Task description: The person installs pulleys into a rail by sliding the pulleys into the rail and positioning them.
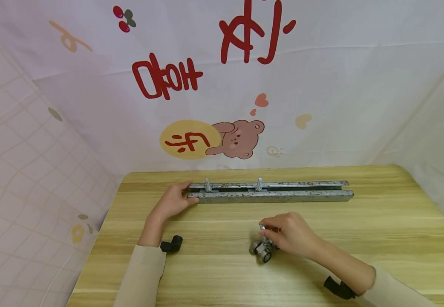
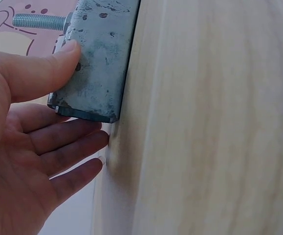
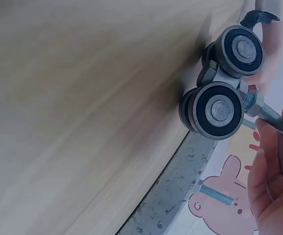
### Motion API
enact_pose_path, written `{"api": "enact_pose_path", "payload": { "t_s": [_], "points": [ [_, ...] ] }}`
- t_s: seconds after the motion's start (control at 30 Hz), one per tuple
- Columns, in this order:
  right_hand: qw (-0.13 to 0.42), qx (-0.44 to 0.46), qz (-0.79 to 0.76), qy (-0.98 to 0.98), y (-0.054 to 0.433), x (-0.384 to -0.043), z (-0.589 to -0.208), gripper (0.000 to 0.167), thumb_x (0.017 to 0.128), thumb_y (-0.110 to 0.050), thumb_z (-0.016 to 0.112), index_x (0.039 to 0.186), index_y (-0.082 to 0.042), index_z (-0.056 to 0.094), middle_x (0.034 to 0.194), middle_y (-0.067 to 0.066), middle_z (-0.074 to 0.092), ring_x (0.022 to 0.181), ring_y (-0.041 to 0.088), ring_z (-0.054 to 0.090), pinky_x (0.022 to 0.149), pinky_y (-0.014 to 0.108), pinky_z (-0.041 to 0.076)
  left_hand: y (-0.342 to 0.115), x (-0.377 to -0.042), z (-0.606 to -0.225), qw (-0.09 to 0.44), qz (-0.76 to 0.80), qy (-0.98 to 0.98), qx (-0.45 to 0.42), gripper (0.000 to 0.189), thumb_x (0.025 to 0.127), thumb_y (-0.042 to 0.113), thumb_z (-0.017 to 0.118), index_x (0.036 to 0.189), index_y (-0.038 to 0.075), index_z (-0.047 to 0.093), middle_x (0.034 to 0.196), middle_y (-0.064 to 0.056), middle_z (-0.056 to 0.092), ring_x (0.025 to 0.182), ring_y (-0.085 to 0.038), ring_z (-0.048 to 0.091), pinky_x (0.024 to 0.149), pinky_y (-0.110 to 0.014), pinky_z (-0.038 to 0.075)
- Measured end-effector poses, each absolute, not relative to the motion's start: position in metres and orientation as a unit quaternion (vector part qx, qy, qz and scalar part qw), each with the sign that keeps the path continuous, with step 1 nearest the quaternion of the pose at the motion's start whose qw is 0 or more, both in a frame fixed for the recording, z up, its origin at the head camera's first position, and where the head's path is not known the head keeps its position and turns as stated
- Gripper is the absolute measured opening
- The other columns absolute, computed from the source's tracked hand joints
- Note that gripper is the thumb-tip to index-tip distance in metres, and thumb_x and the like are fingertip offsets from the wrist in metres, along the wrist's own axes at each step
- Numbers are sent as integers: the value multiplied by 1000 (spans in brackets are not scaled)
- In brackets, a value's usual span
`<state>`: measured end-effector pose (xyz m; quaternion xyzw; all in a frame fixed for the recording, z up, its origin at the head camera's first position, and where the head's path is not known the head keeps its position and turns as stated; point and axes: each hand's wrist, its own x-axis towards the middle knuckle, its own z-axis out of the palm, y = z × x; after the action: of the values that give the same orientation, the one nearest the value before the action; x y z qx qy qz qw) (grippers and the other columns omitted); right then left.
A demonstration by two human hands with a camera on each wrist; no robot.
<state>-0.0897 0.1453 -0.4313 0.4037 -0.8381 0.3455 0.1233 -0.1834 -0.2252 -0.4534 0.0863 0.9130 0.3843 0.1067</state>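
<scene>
A grey metal channel rail (image 1: 272, 197) lies lengthwise near the table's back edge, its slot facing up. Two threaded bolts, a left one (image 1: 208, 185) and a right one (image 1: 259, 184), stick up out of that slot. At the rail's left end is my left hand (image 1: 174, 199), thumb on the front face and the other fingers around the end. Nearer the front, my right hand (image 1: 292, 234) pinches the threaded bolt of a roller trolley (image 1: 263, 250). The right wrist view shows the trolley's round wheels (image 3: 219, 111) and a nut on its bolt (image 3: 255, 105).
Black bands with a camera mount sit at the left wrist (image 1: 172, 244) and the right wrist (image 1: 338, 288). Behind the wooden table (image 1: 214, 273) hangs a white printed cloth (image 1: 321, 85), with more cloth along both sides.
</scene>
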Motion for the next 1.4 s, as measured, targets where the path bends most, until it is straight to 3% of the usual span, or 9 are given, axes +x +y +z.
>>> {"api": "enact_pose_path", "payload": {
  "t_s": [0.23,0.5,0.7,0.9,1.4],
  "points": [
    [141,418,360,-822,154,-82,-433,21,78,2,87,94,-9,79,74,-9,72,62,-10,53,53,10,44,-225,-185,-456,102,378,915,93,75,96,24,79,157,-4,44,155,-25,49,142,-41,48,113,-57,43],
    [133,407,375,-822,165,-74,-432,15,84,-3,85,93,-13,78,76,-14,69,67,-8,57,58,13,51,-226,-185,-455,108,379,915,88,76,97,26,78,157,-4,43,156,-24,49,142,-40,48,113,-57,43],
    [140,399,380,-823,172,-71,-432,25,79,2,87,93,-17,77,76,-16,68,67,-8,56,57,13,50,-227,-186,-454,105,372,918,91,76,97,27,78,157,-4,43,156,-25,49,142,-42,48,113,-58,43],
    [150,394,375,-826,178,-70,-434,14,85,-6,86,94,-13,79,78,-13,71,68,-6,58,57,12,49,-226,-185,-455,101,372,918,92,76,97,27,79,157,-4,44,155,-25,50,142,-41,49,113,-57,43],
    [188,363,354,-841,197,-77,-437,25,74,0,90,93,-13,79,79,-10,71,64,-5,56,55,12,48,-225,-184,-453,106,379,915,90,76,97,25,79,157,-4,43,156,-24,49,143,-41,48,114,-57,42]
  ]
}}
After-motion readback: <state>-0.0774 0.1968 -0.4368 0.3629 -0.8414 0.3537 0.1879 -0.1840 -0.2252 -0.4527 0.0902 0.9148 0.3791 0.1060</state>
